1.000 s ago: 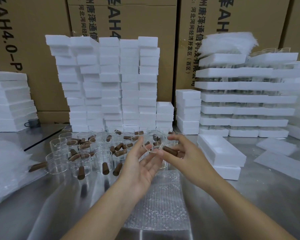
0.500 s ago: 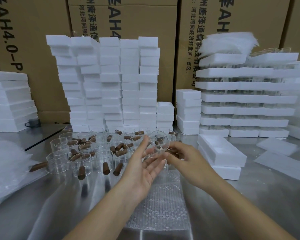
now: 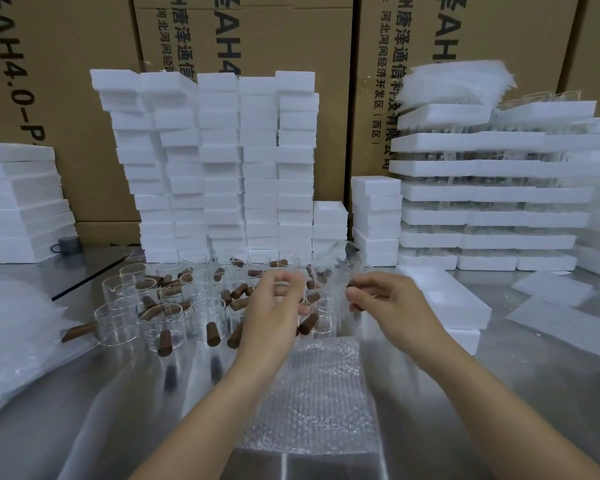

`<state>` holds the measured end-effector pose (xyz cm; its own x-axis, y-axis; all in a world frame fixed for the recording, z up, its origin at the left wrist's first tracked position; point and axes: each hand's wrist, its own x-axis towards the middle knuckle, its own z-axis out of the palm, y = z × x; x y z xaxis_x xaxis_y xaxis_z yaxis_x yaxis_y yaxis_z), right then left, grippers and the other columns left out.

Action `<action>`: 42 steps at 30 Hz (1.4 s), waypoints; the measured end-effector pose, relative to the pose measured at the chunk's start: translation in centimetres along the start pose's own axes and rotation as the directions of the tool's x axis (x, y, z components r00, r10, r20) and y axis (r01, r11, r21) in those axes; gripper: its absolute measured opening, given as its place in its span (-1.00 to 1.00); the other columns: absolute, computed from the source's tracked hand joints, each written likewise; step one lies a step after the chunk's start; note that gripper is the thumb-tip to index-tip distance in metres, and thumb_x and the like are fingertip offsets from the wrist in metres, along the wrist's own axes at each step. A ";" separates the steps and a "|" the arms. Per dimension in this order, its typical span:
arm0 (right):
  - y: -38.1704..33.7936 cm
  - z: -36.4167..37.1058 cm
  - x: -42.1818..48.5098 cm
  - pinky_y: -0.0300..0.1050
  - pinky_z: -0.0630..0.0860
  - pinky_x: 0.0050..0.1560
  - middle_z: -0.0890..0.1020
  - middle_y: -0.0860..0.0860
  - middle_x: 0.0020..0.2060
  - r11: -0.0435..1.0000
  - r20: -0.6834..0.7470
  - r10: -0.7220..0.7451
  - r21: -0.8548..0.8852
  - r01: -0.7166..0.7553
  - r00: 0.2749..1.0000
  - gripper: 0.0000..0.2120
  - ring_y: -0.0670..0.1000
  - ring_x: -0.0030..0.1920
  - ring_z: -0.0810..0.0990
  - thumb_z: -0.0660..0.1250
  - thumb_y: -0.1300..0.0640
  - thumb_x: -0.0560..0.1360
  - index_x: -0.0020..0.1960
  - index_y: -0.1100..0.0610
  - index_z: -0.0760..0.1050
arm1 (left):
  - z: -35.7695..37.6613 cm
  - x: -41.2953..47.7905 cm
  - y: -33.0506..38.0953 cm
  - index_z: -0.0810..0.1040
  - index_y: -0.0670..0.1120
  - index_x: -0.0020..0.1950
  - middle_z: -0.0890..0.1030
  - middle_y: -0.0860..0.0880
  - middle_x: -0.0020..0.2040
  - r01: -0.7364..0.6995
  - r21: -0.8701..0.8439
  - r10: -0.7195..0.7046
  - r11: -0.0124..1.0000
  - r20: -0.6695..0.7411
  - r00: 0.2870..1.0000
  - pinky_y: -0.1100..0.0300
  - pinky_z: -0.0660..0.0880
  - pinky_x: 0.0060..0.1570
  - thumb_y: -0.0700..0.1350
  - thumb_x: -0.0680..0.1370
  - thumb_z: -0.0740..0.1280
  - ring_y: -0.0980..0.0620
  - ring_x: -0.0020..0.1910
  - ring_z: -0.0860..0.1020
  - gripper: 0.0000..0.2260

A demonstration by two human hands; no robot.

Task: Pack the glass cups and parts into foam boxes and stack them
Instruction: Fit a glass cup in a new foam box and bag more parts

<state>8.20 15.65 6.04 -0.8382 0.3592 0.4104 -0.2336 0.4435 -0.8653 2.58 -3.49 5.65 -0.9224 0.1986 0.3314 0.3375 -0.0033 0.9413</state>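
"One glass cup (image 3: 338, 271), brown handle, raised above the near-middle of the table (image 3: 551, 368). Who has it?" asks the checker.

"Right hand (image 3: 388, 306): pinching the handle. Left hand (image 3: 274, 306): fingers curled just beside the glass. Blur hides whether they grip it."

"Below the cup?"

"Bubble wrap sheet (image 3: 312, 393), one, flat at the near edge, between the forearms."

"Stock unpacked?"

"Many loose cups (image 3: 174, 306), same handle, crowded left of the hands. Count not legible."

"Receptacles?"

"Open foam box (image 3: 444, 299), one, toward the right edge and near the right hand, with a cavity showing. Closed foam boxes (image 3: 222, 168) in tall columns along the back edge. Layered foam trays (image 3: 482, 192) holding glass at the back right corner."

"Step in hand?"

"By my reading, one cup picked out and held over the wrap, not yet wrapped or boxed."

"Next move requires?"

"Probably lowering the cup onto the sheet, with the handle laid along it. Both hands then roll the wrap snug and seat the bundle in the open box. Smooth glass wants a sure hold, and the neighbouring cups stand close to the left wrist."
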 end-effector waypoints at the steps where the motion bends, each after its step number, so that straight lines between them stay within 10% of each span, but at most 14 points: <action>1: 0.0 -0.3 0.1 -0.27 0.57 -0.07 0.78 0.00 -0.17 0.997 -0.040 0.036 0.068 -0.033 0.999 -0.94 -0.05 -0.15 0.77 0.51 0.17 0.58 0.06 0.08 0.72 | -0.1 -0.1 -0.1 0.60 0.13 0.02 0.68 0.13 -0.13 -0.082 0.122 0.077 0.989 0.045 0.996 0.26 0.54 -0.16 0.21 0.66 0.35 0.17 -0.21 0.66 -0.81; 8: 0.2 -1.4 0.2 -0.17 0.50 -0.01 0.78 -0.02 -0.10 0.894 -0.058 0.284 0.377 -0.242 0.957 -0.78 -0.12 -0.09 0.72 0.58 0.02 0.51 0.10 0.09 0.73 | 1.8 -2.8 -2.9 0.48 0.03 -0.13 0.57 0.10 -0.23 -0.507 0.743 -0.059 0.437 0.587 0.808 0.08 0.34 -0.18 0.33 0.58 0.31 0.13 -0.21 0.52 -0.62; 17: -1.5 -2.1 0.0 -0.25 0.50 -0.11 0.73 -0.05 -0.11 0.921 0.152 0.181 0.321 -0.222 0.972 -0.76 -0.15 -0.14 0.66 0.60 -0.16 0.39 -0.10 -0.01 0.75 | 1.4 -1.2 -1.6 0.59 0.04 -0.15 0.57 0.09 -0.31 -0.211 0.359 0.092 0.909 0.320 0.943 0.15 0.45 -0.23 0.14 0.67 0.38 0.19 -0.37 0.45 -0.74; 25: -2.9 -3.7 -0.3 -0.19 0.37 -0.11 0.68 -0.02 -0.24 0.992 0.283 0.119 -0.005 -0.123 0.952 -0.88 -0.13 -0.26 0.55 0.58 -0.02 0.48 -0.10 0.03 0.73 | 0.4 0.7 -1.0 0.64 -0.18 -0.11 0.58 -0.01 -0.28 -0.072 -0.032 0.071 0.997 -0.031 0.997 0.19 0.43 -0.25 -0.08 0.68 0.41 0.08 -0.33 0.47 -0.77; 32: -2.7 -4.9 -0.5 -0.43 0.39 -0.28 0.55 -0.03 -0.36 0.979 0.422 0.135 -0.199 -0.054 0.897 -0.85 -0.15 -0.32 0.51 0.47 0.32 0.49 -0.09 0.10 0.74 | 0.5 -0.2 0.0 0.64 0.05 -0.13 0.59 0.17 -0.30 -0.336 0.074 0.342 0.939 -0.090 0.935 0.38 0.38 -0.27 -0.04 0.67 0.43 0.22 -0.32 0.47 -0.83; 38: -2.5 -2.4 -1.0 -0.32 0.25 -0.36 0.41 -0.10 -0.44 0.939 0.482 0.181 -0.343 -0.005 0.857 -0.64 -0.07 -0.36 0.31 0.17 0.39 0.40 -0.15 0.13 0.71 | 1.4 -2.8 0.0 0.66 0.06 -0.01 0.51 0.21 -0.21 -0.730 0.483 0.726 0.485 0.244 0.643 0.28 0.45 -0.31 0.01 0.67 0.41 0.14 -0.30 0.48 -0.90; 42: -1.9 -1.4 -1.3 -0.31 0.24 -0.45 0.39 -0.07 -0.47 0.953 0.487 0.196 -0.299 -0.047 0.851 -0.75 -0.09 -0.44 0.29 0.13 0.38 0.42 -0.29 0.18 0.52 | 2.4 -3.6 -0.2 0.72 0.00 0.00 0.61 0.13 -0.18 -0.796 0.470 0.789 0.382 0.283 0.546 0.12 0.53 -0.29 0.01 0.68 0.44 0.09 -0.31 0.53 -0.87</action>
<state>10.45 15.47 7.55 -0.9992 -0.0077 0.0398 -0.0352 0.6515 -0.7579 6.27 -1.88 4.10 -0.1838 0.3829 0.9053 0.9512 0.3016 0.0655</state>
